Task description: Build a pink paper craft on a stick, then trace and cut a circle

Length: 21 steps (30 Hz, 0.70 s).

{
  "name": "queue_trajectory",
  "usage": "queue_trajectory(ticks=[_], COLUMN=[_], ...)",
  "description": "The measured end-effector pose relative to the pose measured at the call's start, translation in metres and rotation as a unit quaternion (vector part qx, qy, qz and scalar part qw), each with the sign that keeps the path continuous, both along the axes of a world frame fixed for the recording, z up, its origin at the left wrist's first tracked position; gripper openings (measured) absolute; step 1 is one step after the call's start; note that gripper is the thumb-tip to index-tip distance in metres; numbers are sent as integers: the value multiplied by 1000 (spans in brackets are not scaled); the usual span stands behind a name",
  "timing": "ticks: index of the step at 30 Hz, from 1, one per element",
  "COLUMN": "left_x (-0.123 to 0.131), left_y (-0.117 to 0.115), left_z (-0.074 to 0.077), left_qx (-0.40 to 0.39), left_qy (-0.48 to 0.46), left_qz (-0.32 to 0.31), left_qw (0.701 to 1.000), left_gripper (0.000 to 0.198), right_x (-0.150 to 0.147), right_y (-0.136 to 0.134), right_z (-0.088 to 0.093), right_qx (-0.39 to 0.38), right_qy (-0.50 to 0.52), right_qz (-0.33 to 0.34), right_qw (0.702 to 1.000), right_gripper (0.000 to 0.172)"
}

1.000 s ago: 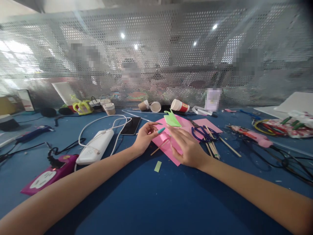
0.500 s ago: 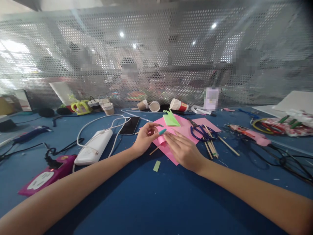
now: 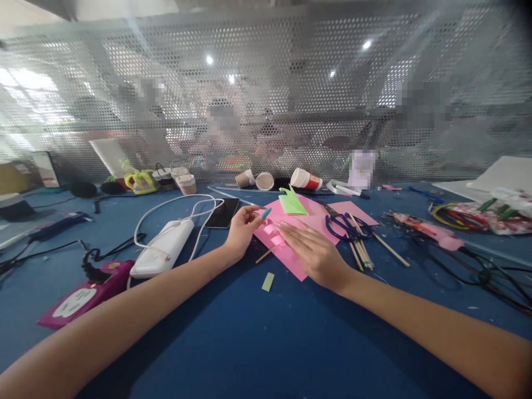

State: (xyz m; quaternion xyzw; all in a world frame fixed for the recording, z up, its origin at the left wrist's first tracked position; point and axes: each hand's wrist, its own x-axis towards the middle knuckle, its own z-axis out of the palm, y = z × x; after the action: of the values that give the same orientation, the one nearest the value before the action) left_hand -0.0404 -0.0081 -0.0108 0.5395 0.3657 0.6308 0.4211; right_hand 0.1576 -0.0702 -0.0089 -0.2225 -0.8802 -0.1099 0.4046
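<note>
My left hand (image 3: 243,234) has its thumb and index finger closed together at the near end of a curled pink paper strip (image 3: 276,239). A teal pointed tip shows at the thumb, probably a long nail. My right hand (image 3: 318,255) is over the pink paper sheet (image 3: 299,268), fingers close together and long-nailed, with the strip's other end at its fingertips; its exact grip is partly hidden. A folded green paper piece (image 3: 293,205) stands on the pink sheet beyond the hands. Blue-handled scissors (image 3: 347,227) lie to the right, against several wooden sticks (image 3: 362,254).
A small green paper scrap (image 3: 268,281) lies nearer me. On the left are a white power bank (image 3: 162,249) with a cable, a phone (image 3: 223,213) and a purple power strip (image 3: 89,291). A pink glue gun (image 3: 432,231) lies right. Paper cups (image 3: 306,179) line the mesh screen (image 3: 266,100).
My left hand has shifted a little left, away from the right hand. More of the curled pink strip shows between them. My right hand stays nearly in place.
</note>
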Motion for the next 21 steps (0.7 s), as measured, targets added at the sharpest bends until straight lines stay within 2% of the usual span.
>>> queue_trajectory(ticks=[4, 10, 15, 21], left_x=[-2, -5, -11, -15], left_y=[5, 9, 14, 20], left_z=[-1, 0, 1, -1], left_qx=[-31, -29, -31, -54], left_qy=[-26, -28, -67, -109], left_qz=[39, 70, 149, 202], left_qw=[998, 997, 986, 972], left_gripper=[38, 37, 35, 32], right_x=[0, 0, 0, 1], right_y=[1, 3, 2, 1], right_z=[0, -2, -1, -3], right_qx=[20, 82, 97, 96], right_qy=[18, 21, 25, 37], right_qz=[6, -1, -3, 2], right_qw=[1000, 996, 995, 995], right_gripper=[59, 64, 69, 68])
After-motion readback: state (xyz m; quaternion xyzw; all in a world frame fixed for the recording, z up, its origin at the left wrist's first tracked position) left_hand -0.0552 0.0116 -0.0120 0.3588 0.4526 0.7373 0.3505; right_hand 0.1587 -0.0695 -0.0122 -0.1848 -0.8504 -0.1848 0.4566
